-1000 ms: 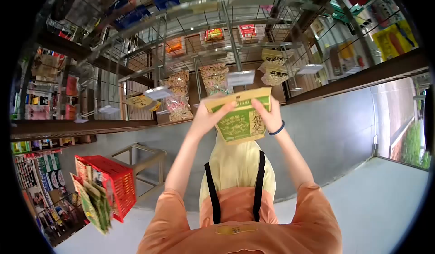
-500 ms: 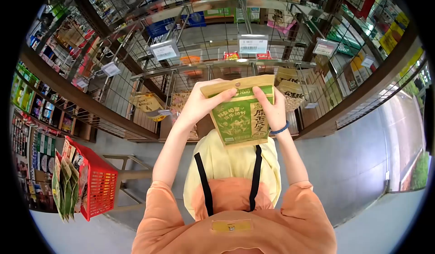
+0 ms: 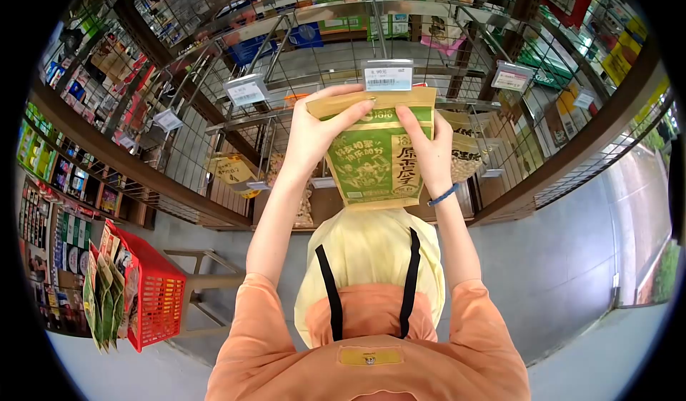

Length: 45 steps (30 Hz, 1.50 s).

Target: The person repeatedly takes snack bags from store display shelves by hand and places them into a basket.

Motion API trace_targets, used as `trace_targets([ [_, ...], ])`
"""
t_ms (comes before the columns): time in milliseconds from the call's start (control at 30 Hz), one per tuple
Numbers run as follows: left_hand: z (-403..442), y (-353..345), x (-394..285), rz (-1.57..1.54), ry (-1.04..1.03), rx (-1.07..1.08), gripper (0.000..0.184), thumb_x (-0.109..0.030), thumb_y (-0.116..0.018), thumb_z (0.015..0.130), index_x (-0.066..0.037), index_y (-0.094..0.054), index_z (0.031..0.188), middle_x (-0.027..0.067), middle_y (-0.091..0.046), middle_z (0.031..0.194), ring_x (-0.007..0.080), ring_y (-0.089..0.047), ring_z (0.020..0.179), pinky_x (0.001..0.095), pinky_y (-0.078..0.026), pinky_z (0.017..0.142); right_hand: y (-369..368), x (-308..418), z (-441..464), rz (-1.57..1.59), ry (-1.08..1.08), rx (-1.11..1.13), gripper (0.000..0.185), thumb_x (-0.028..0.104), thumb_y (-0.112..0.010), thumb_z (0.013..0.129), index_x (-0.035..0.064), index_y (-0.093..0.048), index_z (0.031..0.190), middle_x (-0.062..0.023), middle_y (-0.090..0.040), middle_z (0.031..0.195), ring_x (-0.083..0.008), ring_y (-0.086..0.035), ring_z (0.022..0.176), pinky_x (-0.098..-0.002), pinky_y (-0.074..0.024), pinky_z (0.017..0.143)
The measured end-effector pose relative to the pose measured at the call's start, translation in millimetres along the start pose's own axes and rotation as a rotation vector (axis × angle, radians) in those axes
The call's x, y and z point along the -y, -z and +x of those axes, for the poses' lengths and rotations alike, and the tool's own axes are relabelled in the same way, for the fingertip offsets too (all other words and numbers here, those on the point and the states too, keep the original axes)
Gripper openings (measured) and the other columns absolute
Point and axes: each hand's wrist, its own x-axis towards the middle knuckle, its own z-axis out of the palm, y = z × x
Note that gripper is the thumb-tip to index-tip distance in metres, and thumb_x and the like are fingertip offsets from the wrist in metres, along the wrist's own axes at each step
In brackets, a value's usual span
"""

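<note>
A green and tan snack bag (image 3: 375, 158) is held upright between both hands, its printed front facing me. My left hand (image 3: 321, 126) grips the bag's upper left, thumb on the front and fingers behind it. At the upper right my right hand (image 3: 426, 144) pinches the bag the same way, with a blue band at the wrist. Just behind the bag's top edge is a price tag (image 3: 388, 76) on a rack hook. Bags of nuts (image 3: 466, 158) hang partly hidden to the right of the bag.
Wire racks with metal hooks curve around the front. A red basket (image 3: 160, 302) with several green bags (image 3: 104, 297) stands on a stool (image 3: 207, 281) at the lower left. More shelves of packages (image 3: 53, 172) line the far left. A yellow package (image 3: 232, 171) hangs at left.
The bag and both hands have moved up in view, nearer the price tag. Compared with one second ago, the view has shifted and the basket appears farther left.
</note>
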Motion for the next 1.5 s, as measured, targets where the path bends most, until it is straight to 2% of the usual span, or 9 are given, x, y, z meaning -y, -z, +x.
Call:
trace_targets([
  [67,4,-3,-3,-0.029,-0.039,-0.044,0.036,-0.014,-0.066,0.069,0.004,-0.056,0.098,0.0078,-0.061,0.083,0.0096,-0.056,0.073,0.0219,-0.044,0.067,0,1,2,-0.011,0.059,-0.039,0.028,0.023,-0.061,0.075,-0.0020,-0.058,0.086,-0.0055,-0.061,0.072,-0.0067,-0.055,0.064,-0.0221,-0.0436,0.060],
  [200,11,-5,-3,-0.044,-0.078,-0.032,0.032,-0.013,-0.064,0.071,0.004,-0.057,0.097,0.0082,-0.062,0.085,0.0092,-0.057,0.077,0.0219,-0.045,0.070,4,14,8,0.008,0.047,-0.019,0.027,0.023,-0.061,0.075,-0.0019,-0.059,0.086,-0.0055,-0.062,0.073,-0.0064,-0.055,0.065,-0.0218,-0.0436,0.060],
  [467,29,-1,11,-0.033,-0.109,-0.014,0.019,-0.011,-0.060,0.074,0.003,-0.059,0.086,0.0033,-0.061,0.074,0.0067,-0.054,0.068,0.0207,-0.043,0.062,8,13,21,0.012,0.005,0.012,0.028,0.024,-0.060,0.076,-0.0013,-0.059,0.088,-0.0045,-0.062,0.074,-0.0056,-0.055,0.066,-0.0213,-0.0432,0.061],
  [700,34,-2,13,0.024,-0.165,-0.050,0.017,-0.009,-0.057,0.074,0.003,-0.058,0.088,0.0030,-0.060,0.077,0.0059,-0.052,0.070,0.0204,-0.042,0.064,8,7,26,0.002,-0.004,0.030,0.030,0.027,-0.060,0.076,-0.0012,-0.059,0.088,-0.0049,-0.062,0.075,-0.0064,-0.055,0.067,-0.0219,-0.0431,0.062],
  [767,38,-2,16,0.010,-0.222,-0.004,0.018,-0.008,-0.057,0.074,0.003,-0.057,0.089,0.0030,-0.060,0.079,0.0056,-0.052,0.071,0.0205,-0.042,0.066,8,8,27,-0.023,-0.003,0.002,0.031,0.027,-0.060,0.076,-0.0010,-0.059,0.088,-0.0049,-0.062,0.075,-0.0065,-0.056,0.067,-0.0219,-0.0431,0.062],
  [1000,43,2,15,-0.022,-0.141,0.057,0.017,-0.009,-0.058,0.074,0.003,-0.057,0.086,0.0021,-0.059,0.076,0.0058,-0.051,0.070,0.0203,-0.042,0.064,6,10,27,-0.024,-0.009,-0.028,0.032,0.028,-0.060,0.076,-0.0015,-0.059,0.088,-0.0054,-0.062,0.076,-0.0063,-0.055,0.067,-0.0214,-0.0433,0.062],
  [1500,46,-3,2,-0.077,-0.143,0.085,0.016,-0.007,-0.056,0.075,0.003,-0.059,0.087,0.0034,-0.060,0.076,0.0068,-0.053,0.067,0.0203,-0.043,0.060,6,13,32,-0.023,0.005,-0.075,0.034,0.031,-0.060,0.076,-0.0019,-0.060,0.086,-0.0045,-0.061,0.073,-0.0067,-0.055,0.064,-0.0215,-0.0433,0.060],
])
